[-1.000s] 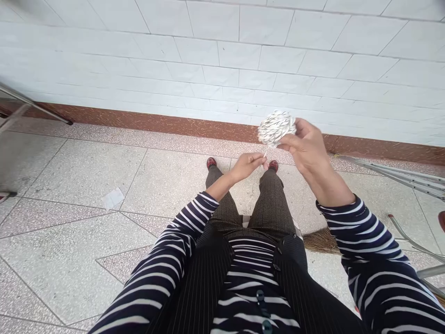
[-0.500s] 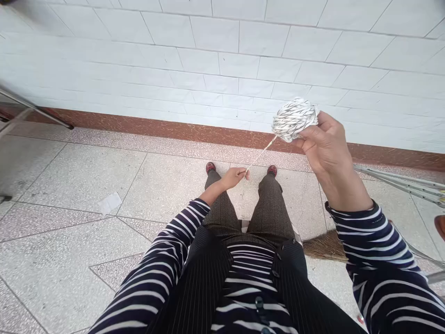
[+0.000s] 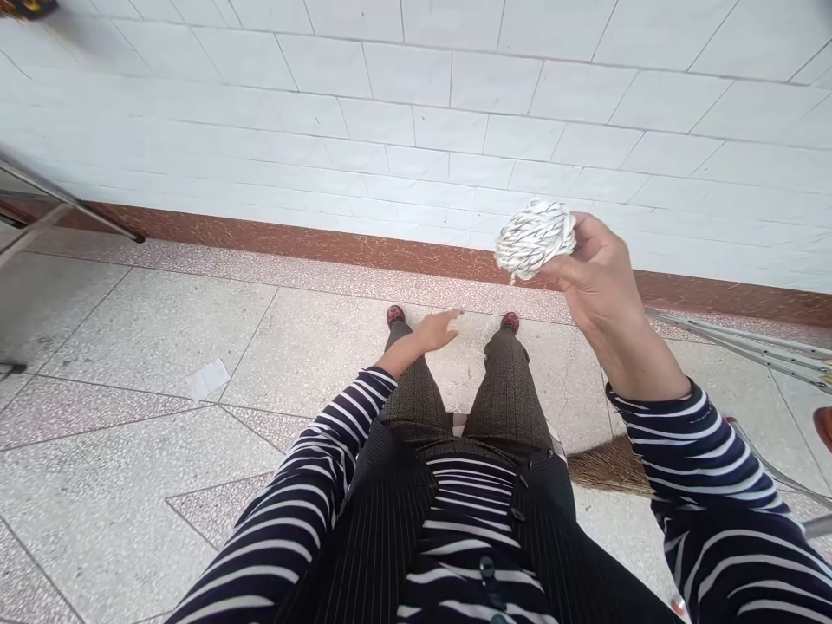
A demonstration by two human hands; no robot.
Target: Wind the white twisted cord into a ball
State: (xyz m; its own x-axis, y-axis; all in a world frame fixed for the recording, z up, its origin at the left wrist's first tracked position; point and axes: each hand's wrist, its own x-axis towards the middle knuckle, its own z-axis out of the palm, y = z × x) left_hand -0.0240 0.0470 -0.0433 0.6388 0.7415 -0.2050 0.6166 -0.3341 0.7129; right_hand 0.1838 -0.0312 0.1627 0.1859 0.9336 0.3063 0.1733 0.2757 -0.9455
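A ball of white rope [image 3: 534, 240] with dark flecks is held up in front of the wall, its left side free. My right hand [image 3: 599, 273] grips it from the right, thumb below and fingers behind, partly hidden by the rope. A short tail of cord hangs from the ball's underside. Lower and to the left, my left hand [image 3: 439, 330] is apart from the ball, with thumb and forefinger spread. Nothing shows between those fingers. A faint loose strand appears near my knees, but I cannot tell where it leads.
A white tiled wall [image 3: 416, 113] with a reddish-brown skirting [image 3: 325, 240] stands ahead. A broom head [image 3: 611, 464] lies by my right leg. Metal legs [image 3: 84, 204] stand at left, a folded metal frame [image 3: 747, 342] at right. White paper [image 3: 209, 380] lies on the speckled floor.
My left hand has let go of the cord it was pinching, and its fingers have opened. The taut cord has dropped. My right hand with the rope ball has shifted slightly left and down.
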